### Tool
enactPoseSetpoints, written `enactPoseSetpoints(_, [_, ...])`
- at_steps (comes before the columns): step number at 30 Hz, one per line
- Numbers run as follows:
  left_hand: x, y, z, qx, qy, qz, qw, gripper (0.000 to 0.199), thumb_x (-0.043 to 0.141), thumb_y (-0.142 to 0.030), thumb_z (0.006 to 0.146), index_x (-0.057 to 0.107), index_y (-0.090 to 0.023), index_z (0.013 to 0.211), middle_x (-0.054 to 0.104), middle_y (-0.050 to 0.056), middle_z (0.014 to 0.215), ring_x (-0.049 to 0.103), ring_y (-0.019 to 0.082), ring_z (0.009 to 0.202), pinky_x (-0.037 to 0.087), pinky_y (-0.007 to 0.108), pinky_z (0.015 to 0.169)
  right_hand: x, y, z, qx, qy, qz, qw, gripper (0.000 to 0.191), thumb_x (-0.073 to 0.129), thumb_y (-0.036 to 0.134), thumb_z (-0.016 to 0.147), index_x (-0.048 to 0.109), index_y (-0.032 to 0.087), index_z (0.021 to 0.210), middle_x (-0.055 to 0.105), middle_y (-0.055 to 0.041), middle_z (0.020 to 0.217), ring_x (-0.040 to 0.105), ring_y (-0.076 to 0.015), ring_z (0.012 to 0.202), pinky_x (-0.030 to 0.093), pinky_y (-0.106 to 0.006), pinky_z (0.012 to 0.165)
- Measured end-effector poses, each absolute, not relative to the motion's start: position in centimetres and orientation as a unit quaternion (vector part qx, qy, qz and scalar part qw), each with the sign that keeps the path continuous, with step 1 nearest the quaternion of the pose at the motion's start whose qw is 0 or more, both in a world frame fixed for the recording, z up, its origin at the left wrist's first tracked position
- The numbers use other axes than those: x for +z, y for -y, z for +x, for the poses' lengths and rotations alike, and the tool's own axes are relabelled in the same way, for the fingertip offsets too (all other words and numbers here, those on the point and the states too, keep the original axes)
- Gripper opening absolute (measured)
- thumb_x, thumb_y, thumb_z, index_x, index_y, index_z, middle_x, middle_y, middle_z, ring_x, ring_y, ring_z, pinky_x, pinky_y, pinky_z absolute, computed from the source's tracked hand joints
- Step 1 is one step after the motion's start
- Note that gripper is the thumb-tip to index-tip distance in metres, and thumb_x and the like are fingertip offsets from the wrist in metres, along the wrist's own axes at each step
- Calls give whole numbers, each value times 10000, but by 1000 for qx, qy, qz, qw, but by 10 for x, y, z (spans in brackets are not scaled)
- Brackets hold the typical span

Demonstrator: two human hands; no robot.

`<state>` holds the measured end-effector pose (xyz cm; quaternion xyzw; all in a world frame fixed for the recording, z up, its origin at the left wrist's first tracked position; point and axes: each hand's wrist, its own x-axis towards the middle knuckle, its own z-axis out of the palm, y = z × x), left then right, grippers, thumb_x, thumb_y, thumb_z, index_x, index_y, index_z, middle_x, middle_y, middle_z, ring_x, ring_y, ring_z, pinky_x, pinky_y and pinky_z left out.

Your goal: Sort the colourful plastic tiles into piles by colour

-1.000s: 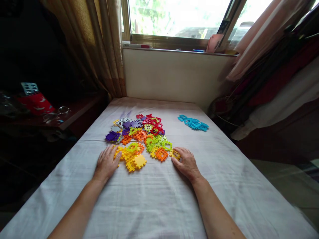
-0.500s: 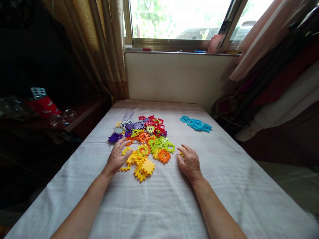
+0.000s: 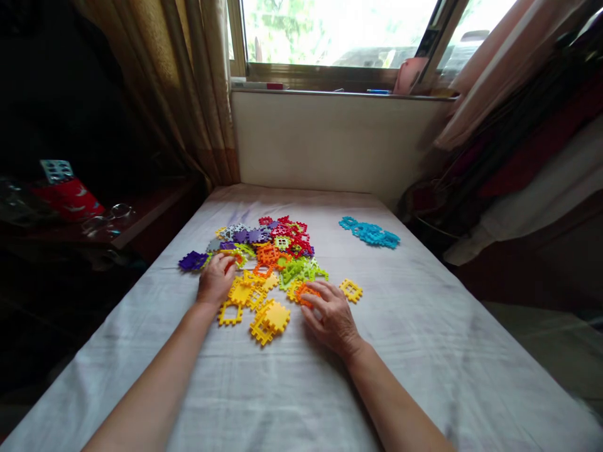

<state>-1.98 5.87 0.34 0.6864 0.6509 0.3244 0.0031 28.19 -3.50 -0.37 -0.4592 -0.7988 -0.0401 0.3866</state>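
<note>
Colourful notched plastic pieces lie heaped mid-bed, with red pieces [image 3: 296, 238] at the back and yellow pieces [image 3: 242, 292] in front. My left hand [image 3: 217, 279] is at the heap's left side, its fingers closed on a yellow-green piece [image 3: 238, 257]. A dark purple piece [image 3: 192, 261] lies just left of it. My right hand [image 3: 330, 314] rests over the heap's right front, fingers apart and touching an orange piece [image 3: 306, 294]. One yellow piece [image 3: 351, 290] lies alone to the right of that hand.
Blue pieces [image 3: 372, 233] form a separate group at the back right of the white-sheeted bed [image 3: 264, 402]. At left, a dark side table [image 3: 155, 210] holds glasses [image 3: 110, 216] and a red container [image 3: 68, 198]. Clothes [image 3: 518, 169] hang at right.
My right hand has moved left from the lone yellow piece onto the orange one. My left hand has closed on a piece. The dark purple piece and some nearby pieces have shifted.
</note>
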Motion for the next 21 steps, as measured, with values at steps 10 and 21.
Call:
enactPoseSetpoints(10, [-18,18,-39,348,-589,730,6,363,473,-442,927,678,-224,1132,698,84,1212,640,234,1128,501,420,1036,5,53,243,48,858,-410,307,459,738,418,802,644,211,1200,714,-93,1159,585,-280,1098,408,-446,968])
enactPoseSetpoints(21, [-13,33,11,167,-546,821,-16,597,595,-535,864,522,-308,1412,449,107,1538,348,332,1450,268,597,1166,-2,43,253,27,808,-430,401,155,524,222,960,678,215,966,733,-40,878,628,-189,831,435,-330,784])
